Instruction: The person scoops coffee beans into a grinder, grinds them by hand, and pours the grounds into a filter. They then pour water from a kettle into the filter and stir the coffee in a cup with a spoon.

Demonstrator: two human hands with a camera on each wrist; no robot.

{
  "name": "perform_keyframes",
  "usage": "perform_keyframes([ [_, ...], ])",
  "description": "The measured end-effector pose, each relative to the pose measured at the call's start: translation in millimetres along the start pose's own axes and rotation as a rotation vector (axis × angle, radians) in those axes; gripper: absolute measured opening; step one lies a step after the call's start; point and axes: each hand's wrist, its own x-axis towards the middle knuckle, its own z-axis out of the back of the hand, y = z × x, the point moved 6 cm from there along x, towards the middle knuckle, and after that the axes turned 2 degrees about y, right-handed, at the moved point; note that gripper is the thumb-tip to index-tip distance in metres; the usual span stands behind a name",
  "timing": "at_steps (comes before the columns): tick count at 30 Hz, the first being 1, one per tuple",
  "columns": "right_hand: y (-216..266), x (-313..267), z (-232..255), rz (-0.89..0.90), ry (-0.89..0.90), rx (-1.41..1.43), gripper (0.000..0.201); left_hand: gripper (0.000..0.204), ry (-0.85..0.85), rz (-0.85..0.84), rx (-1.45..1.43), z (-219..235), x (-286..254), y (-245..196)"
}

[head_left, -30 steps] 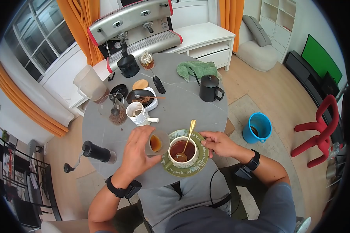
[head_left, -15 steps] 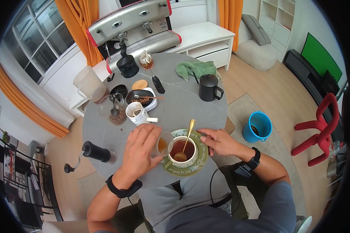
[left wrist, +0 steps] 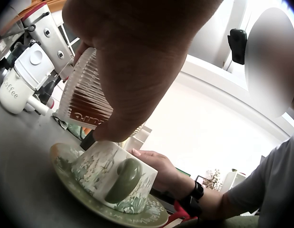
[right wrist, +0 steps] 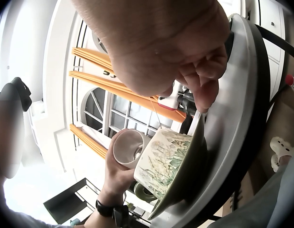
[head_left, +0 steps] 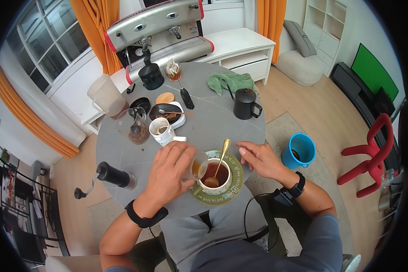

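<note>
My left hand [head_left: 170, 170] grips a ribbed clear glass [head_left: 196, 166] holding some brown liquid, tilted toward the floral cup [head_left: 229, 179]. Dark reddish liquid and a gold spoon [head_left: 224, 149] are in that cup, which stands on a green saucer [head_left: 238, 186]. In the left wrist view the ribbed glass [left wrist: 85, 95] is above and beside the cup [left wrist: 97, 166], its handle facing the camera. Right of the saucer, my right hand [head_left: 263, 159] has its fingers loosely bent and holds nothing; the right wrist view shows its fingertips [right wrist: 204, 97] close to the saucer's rim [right wrist: 199, 137].
Behind the cup stand a white mug [head_left: 162, 130], a black dish [head_left: 161, 112] on a white scale and a glass vessel of beans [head_left: 138, 133]. A black kettle [head_left: 245, 103] is at the right, a hand grinder [head_left: 115, 176] at the left. A blue bucket [head_left: 299, 149] stands on the floor.
My left hand has brought the glass rightward to the cup's edge and tilted it more. My right hand has let go of the saucer's rim and drawn slightly away.
</note>
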Motion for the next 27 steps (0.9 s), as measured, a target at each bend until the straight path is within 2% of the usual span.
perform_keyframes([
  [11, -6, -1, -6, -0.014, 0.005, -0.022, 0.041, 0.084, -0.001, 0.009, -0.022, 2, 2, 1],
  [14, -6, -1, -5, 0.045, -0.031, -0.084, 0.041, 0.084, -0.003, 0.012, -0.024, 2, 2, 1],
  [22, -3, -1, -5, 0.006, -0.028, -0.091, 0.039, 0.086, -0.017, 0.005, -0.019, 10, 5, 1],
  [25, -2, -1, -5, 0.027, -0.032, -0.106, 0.038, 0.084, -0.026, 0.001, -0.018, 17, 8, 0],
  [27, -1, -1, -5, 0.025, -0.023, -0.1, 0.038, 0.077, -0.044, -0.01, 0.0, 25, 11, -1],
])
